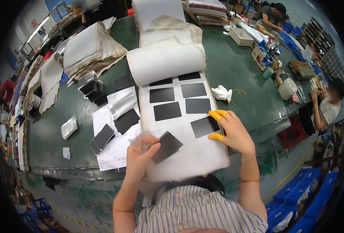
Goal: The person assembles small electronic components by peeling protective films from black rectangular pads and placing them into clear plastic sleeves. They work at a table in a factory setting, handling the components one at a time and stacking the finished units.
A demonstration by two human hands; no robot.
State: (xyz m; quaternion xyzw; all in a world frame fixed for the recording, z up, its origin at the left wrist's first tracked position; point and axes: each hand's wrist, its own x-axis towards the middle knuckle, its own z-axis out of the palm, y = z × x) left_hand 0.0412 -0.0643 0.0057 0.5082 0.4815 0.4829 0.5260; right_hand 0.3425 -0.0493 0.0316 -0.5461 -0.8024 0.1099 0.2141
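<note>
My left hand [140,155] is closed around a small stack of thin dark cards [167,148], thumb on top. Clear plastic film [145,139] shows by its fingers. My right hand [234,132] wears yellow finger cots; its thumb and fingertips straddle the right end of a dark card [203,127], at its opposite edges. That card lies slightly tilted on a thick pad of off-white sheets [195,155]. Several other dark cards, such as this one [168,111], lie in two columns beyond it. The top sheet [168,62] curls back over the far ones.
Left of the pad, a printed paper [113,157] carries dark cards [127,121] and a clear plastic wrap [124,105]. Black stacks [90,86], a wrapped packet [69,127] and sheet piles [92,50] stand farther left. A white crumpled cloth [221,93] lies right. Another person [327,103] sits at right.
</note>
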